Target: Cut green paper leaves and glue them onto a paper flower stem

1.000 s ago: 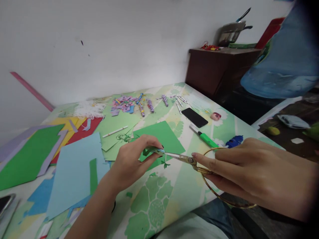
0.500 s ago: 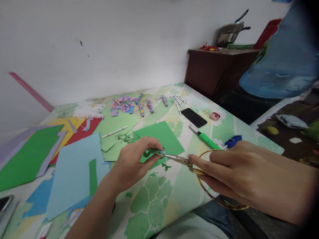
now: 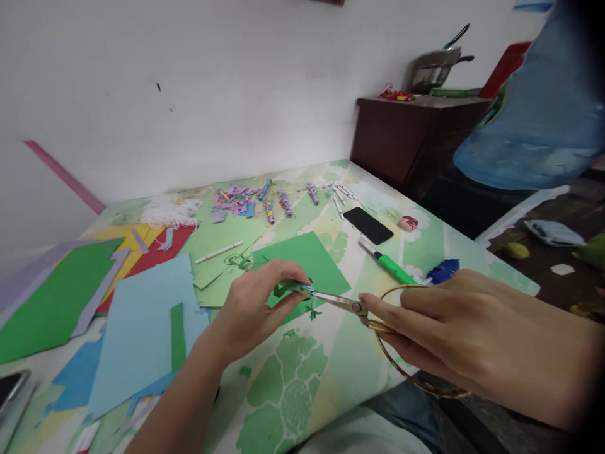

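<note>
Strip, green and curled, sits in our left hand, raised over the near part of the green sheet. Left grip: thumb and fingertips closed in a pinch, strip between them, a pale blue bit showing at its end. Right hand has the scissors: fingers curled around the gold handles, index finger out along them toward the pivot. Blades look nearly together, tips right at the pinched end. We can't tell if they bite paper. Just below the tips we see a leafy green cutting.

Green sheet lies flat on the patterned table. Right of it: green-handled tool, then blue piece near our right hand. Behind those, black phone, pink block just beside it. White sticks lie behind the phone.

Back of table, going left: purple rolls, heap of scraps, white thread. Left of our left arm: light blue sheet with a green offcut on top, red sheet behind.

Beyond the table, back right: dark cabinet with a pot on it, blue jug in front.
</note>
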Tool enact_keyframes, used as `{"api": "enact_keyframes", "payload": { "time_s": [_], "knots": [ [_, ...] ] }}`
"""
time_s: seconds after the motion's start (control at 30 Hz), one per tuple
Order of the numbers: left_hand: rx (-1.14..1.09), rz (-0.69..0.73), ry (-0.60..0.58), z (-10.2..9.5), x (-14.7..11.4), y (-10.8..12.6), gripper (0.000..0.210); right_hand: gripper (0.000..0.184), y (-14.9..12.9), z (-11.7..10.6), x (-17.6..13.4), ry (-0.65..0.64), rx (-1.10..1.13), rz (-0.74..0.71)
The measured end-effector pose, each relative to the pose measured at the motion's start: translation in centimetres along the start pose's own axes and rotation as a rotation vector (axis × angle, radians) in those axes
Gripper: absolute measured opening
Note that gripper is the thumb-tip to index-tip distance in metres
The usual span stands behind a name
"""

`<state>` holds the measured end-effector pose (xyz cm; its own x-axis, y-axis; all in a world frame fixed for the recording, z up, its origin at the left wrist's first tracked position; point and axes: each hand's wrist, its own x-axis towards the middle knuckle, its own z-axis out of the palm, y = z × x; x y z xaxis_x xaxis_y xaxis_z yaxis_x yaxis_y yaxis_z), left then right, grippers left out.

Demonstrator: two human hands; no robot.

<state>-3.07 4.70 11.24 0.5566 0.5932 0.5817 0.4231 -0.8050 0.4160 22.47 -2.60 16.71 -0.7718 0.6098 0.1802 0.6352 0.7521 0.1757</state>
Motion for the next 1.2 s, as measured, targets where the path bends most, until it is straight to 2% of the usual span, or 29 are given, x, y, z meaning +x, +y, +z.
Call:
{"api": "enact_keyframes", "payload": {
  "time_s": [0.1, 0.3, 0.47, 0.6, 0.83, 1.2],
  "knots": [
    [-0.009, 0.005, -0.004, 0.1, 0.0, 0.0, 0.021, 0.028, -0.1, 0.0, 0.3, -0.036, -0.071, -0.037],
    [-0.041, -0.016, 0.037, -0.2, -0.1, -0.2, 0.023, 0.032, -0.5, -0.1, -0.6, 0.054, -0.141, 0.01],
    [-0.082, -0.021, 0.071, -0.4, 0.1, -0.1, 0.022, 0.038, -0.8, -0.5, -1.4, -0.035, -0.225, 0.047],
    [-0.066, -0.005, 0.077, -0.3, 0.2, -0.2, 0.022, 0.039, -0.9, -0.2, -1.4, -0.017, -0.221, 0.071],
    [-0.025, 0.023, 0.063, -0.2, 0.1, -0.1, 0.022, 0.035, -0.9, 0.0, -0.3, 0.117, -0.138, -0.013],
    [-0.065, 0.045, -0.012, 0.4, -0.2, -0.5, 0.021, 0.027, -1.3, -1.1, 1.3, 0.087, -0.19, -0.067]
  ]
}}
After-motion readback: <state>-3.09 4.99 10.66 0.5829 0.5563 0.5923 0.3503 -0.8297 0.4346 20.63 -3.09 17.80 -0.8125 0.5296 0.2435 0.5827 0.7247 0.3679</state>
